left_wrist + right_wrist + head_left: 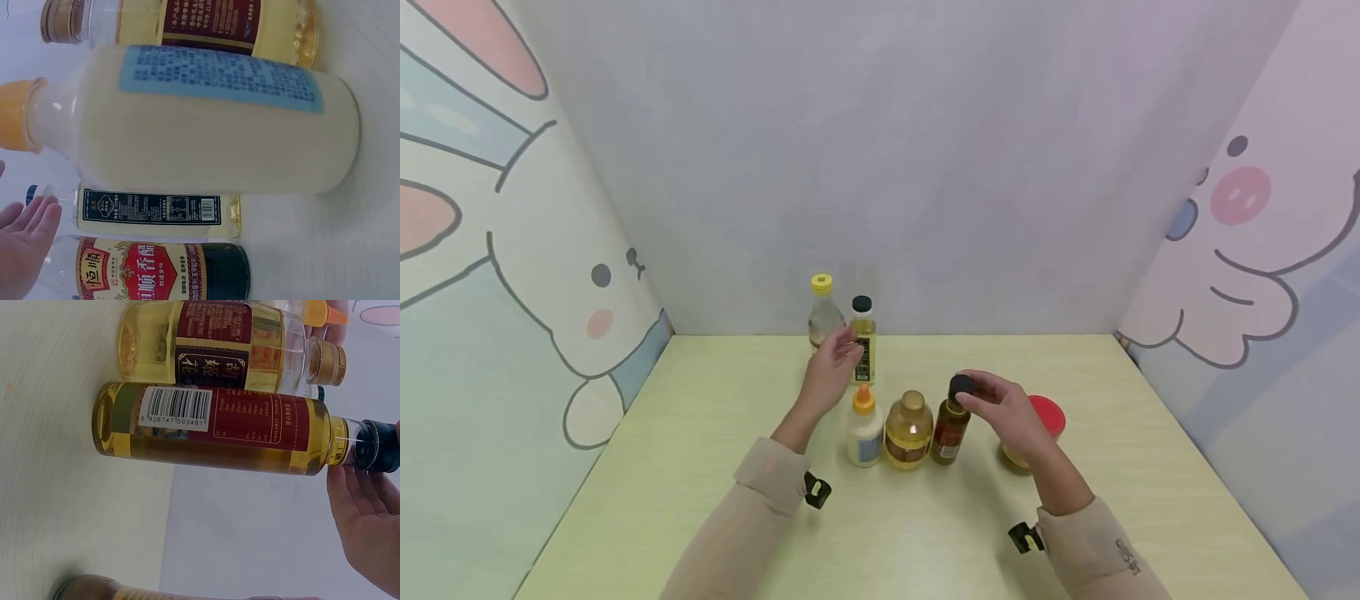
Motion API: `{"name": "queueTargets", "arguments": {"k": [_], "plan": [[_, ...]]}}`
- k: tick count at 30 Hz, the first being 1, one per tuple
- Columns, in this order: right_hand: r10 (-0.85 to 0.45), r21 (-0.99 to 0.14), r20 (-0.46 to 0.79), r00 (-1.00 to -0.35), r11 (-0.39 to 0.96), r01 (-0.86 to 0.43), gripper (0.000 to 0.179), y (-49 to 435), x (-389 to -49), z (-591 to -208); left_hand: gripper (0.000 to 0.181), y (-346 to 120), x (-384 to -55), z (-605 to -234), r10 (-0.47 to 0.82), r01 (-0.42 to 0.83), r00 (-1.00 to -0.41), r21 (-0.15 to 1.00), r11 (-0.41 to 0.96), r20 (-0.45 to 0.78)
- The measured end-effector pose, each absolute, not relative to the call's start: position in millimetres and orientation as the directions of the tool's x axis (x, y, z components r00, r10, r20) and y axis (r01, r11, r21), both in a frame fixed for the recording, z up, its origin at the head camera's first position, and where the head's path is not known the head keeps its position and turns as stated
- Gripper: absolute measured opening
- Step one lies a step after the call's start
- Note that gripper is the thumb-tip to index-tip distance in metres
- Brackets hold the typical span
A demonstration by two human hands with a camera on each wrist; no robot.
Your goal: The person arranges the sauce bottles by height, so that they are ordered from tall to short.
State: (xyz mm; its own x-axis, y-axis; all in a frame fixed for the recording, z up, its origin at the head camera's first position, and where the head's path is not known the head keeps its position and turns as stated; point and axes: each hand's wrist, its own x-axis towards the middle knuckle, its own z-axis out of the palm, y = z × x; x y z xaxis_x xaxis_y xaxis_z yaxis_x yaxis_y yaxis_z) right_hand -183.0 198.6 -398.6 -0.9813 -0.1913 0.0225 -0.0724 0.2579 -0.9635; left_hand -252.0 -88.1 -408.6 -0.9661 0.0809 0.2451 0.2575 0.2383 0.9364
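Observation:
My right hand (1011, 417) pinches the black cap of a slim oil bottle (250, 425) with a red label, which stands upright on the table. My left hand (829, 373) reaches to the back bottles, its fingers relaxed beside a clear bottle with a dark cap (864, 350); whether they touch it I cannot tell. Just behind that hand stands a yellow-capped vinegar bottle (822, 312), its red label (150, 272) showing in the left wrist view. Closer to me are a white squeeze bottle with an orange tip (865, 433) and a round golden-capped oil bottle (909, 433).
A jar with a red lid (1048, 415) stands right of my right hand, partly hidden by it. Another red edge shows behind that hand. The pale table (715, 500) meets a grey back wall (880, 167) and side walls with cartoon animals.

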Motion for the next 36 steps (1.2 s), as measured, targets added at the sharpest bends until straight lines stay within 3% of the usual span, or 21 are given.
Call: {"name": "queueTargets", "arguments": {"k": [11, 18, 25, 36], "plan": [[-0.188, -0.962, 0.023, -0.982, 0.263, -0.073, 0.052, 198.5, -184.7, -400.3, 0.046, -91.3, -243.0, -411.4, 0.119, 0.256, -0.964, 0.951, 0.172, 0.238], [-0.190, -0.964, 0.023, -0.981, 0.256, -0.073, 0.051, 198.0, -184.6, -399.7, 0.040, -88.2, -213.7, -385.7, 0.122, 0.254, -0.964, 0.953, 0.167, 0.236], [-0.194, -0.964, 0.028, -0.981, 0.253, -0.077, 0.051, 197.3, -185.3, -399.7, 0.040, -92.2, -224.8, -420.9, 0.100, 0.254, -0.965, 0.958, 0.131, 0.242], [-0.182, -0.963, 0.021, -0.983, 0.262, -0.069, 0.051, 197.7, -184.4, -400.0, 0.040, -94.4, -214.0, -431.5, 0.138, 0.228, -0.967, 0.968, 0.100, 0.214]]}}
